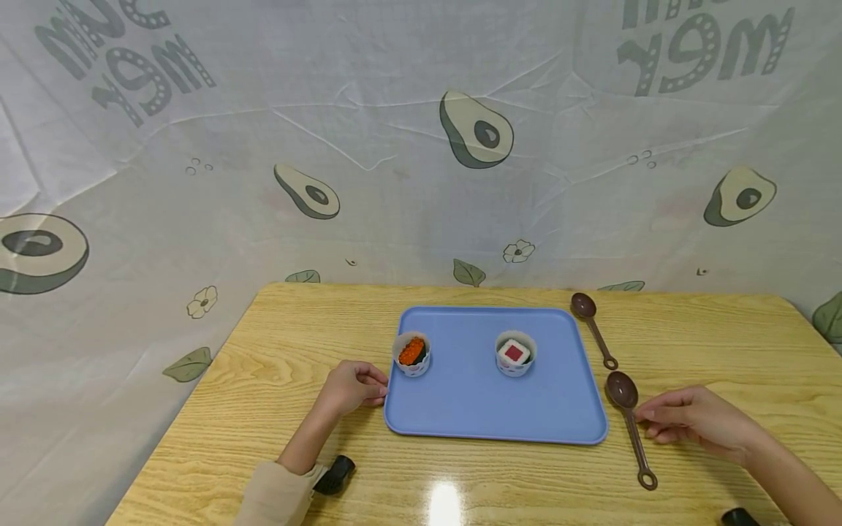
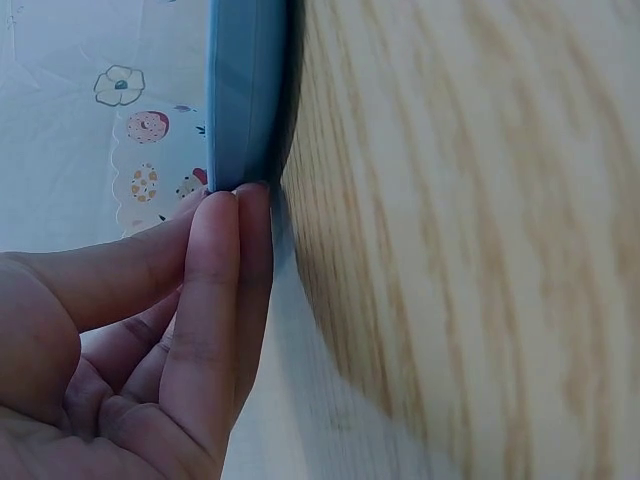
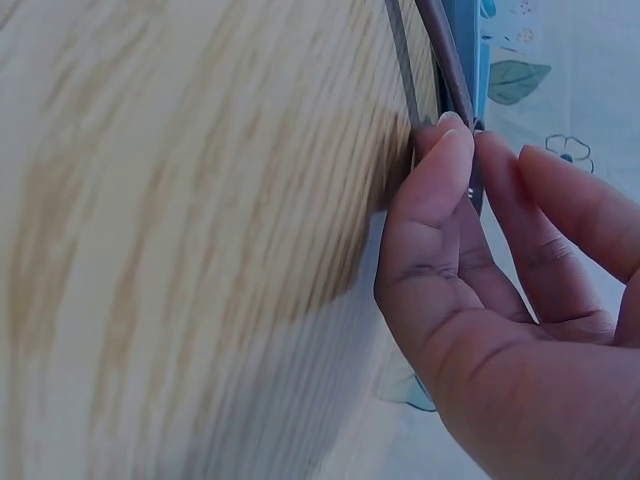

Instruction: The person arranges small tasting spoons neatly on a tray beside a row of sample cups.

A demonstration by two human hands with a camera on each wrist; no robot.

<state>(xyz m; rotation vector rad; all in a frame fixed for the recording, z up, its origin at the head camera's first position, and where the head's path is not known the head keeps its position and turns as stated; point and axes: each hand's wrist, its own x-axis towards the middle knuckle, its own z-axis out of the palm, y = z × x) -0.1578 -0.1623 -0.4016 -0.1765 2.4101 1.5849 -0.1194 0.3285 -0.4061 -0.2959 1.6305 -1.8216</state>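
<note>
A blue tray (image 1: pixel 454 405) lies on the wooden table. At its left rim is my left hand (image 1: pixel 356 389), fingers curled, and the left wrist view shows the fingertips (image 2: pixel 214 215) and thumb pinching the tray's edge. On the right, my right hand (image 1: pixel 700 420) pinches the handle of the nearer brown spoon (image 1: pixel 621 391), beside the tray's right rim. In the right wrist view the handle (image 3: pixel 447 65) runs down between the fingertips. A paper cup with orange-roe sushi (image 1: pixel 413 352) stands by the left rim; another, with a white-and-red sushi roll (image 1: pixel 514 353), stands right of centre.
A second brown spoon (image 1: pixel 594 326) lies beyond the nearer one, along the tray's upper right side. An avocado-print cloth (image 1: pixel 395 197) hangs behind the wooden table (image 1: pixel 316 321) and down its left side.
</note>
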